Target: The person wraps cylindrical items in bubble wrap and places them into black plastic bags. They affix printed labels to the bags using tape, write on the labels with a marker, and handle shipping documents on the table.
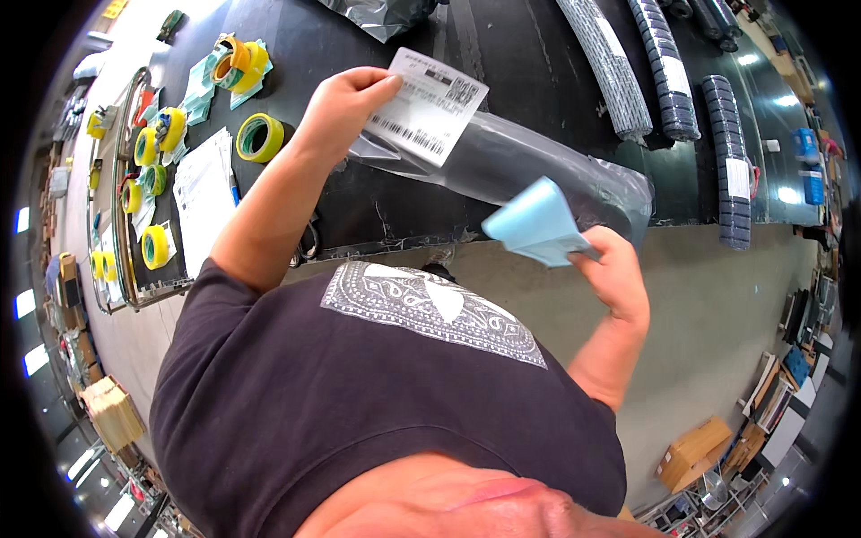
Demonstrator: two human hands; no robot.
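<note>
Between thumb and fingers, my left hand pinches the corner of a white printed shipping label. The label is held over the near end of a long package in grey plastic wrap, which lies slantwise on the black table. Off to the right, my right hand grips a light-blue sheet of label backing paper by its edge. That sheet is bent and hangs in front of the table's near edge, overlapping the package in view. Whether the label touches the wrap I cannot tell.
The black table holds long wrapped rolls at the right and a dark plastic bag at the far side. Yellow tape rolls, blue scraps and printed sheets lie left. A cardboard box stands on the floor.
</note>
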